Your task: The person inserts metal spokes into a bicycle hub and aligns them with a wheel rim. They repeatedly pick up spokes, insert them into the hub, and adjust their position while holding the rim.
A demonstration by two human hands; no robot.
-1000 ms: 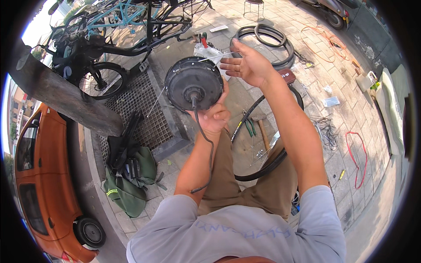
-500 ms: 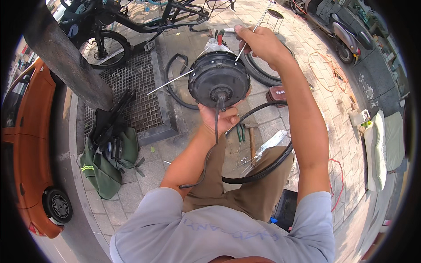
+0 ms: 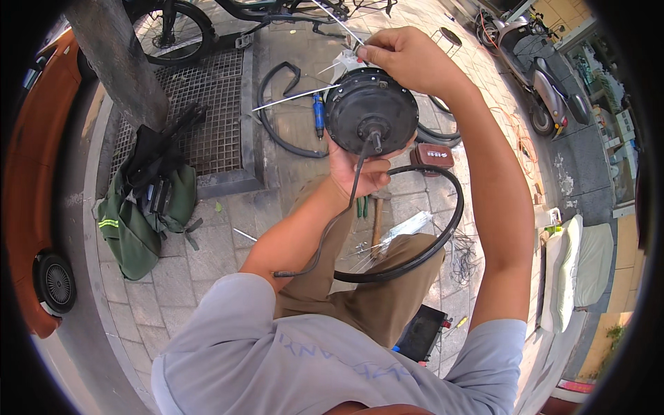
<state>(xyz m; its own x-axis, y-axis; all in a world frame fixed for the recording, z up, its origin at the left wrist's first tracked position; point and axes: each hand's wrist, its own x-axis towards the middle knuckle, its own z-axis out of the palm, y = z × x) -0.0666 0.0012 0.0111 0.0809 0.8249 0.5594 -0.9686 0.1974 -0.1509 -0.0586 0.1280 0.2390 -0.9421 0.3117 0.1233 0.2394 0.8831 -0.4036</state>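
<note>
A round black hub motor [image 3: 371,114] is held up in front of me, its axle stub toward me. My left hand [image 3: 356,169] cups it from below, fingers curled round its underside. At the motor's top rim my right hand [image 3: 408,59] pinches a thin silver spoke [image 3: 337,22], which slants up and to the left. Other spokes stick out from the rim, the longest spoke [image 3: 287,102] pointing left. From the axle a black cable [image 3: 351,192] hangs down along my left forearm. The spoke's lower end is hidden by my fingers.
Below my hands lie a hammer [image 3: 377,225], green-handled pliers [image 3: 362,206] and loose spokes. A black tyre-like loop [image 3: 443,242] rests over my leg. Nearby are a blue screwdriver-like tool [image 3: 318,116], a dark red box [image 3: 434,158], a green bag [image 3: 131,238] and a metal grate [image 3: 214,117].
My right hand has come down and left to the motor's rim. Its spoke now leans left instead of right. The motor sits further right and slightly higher in view, as the view has shifted.
</note>
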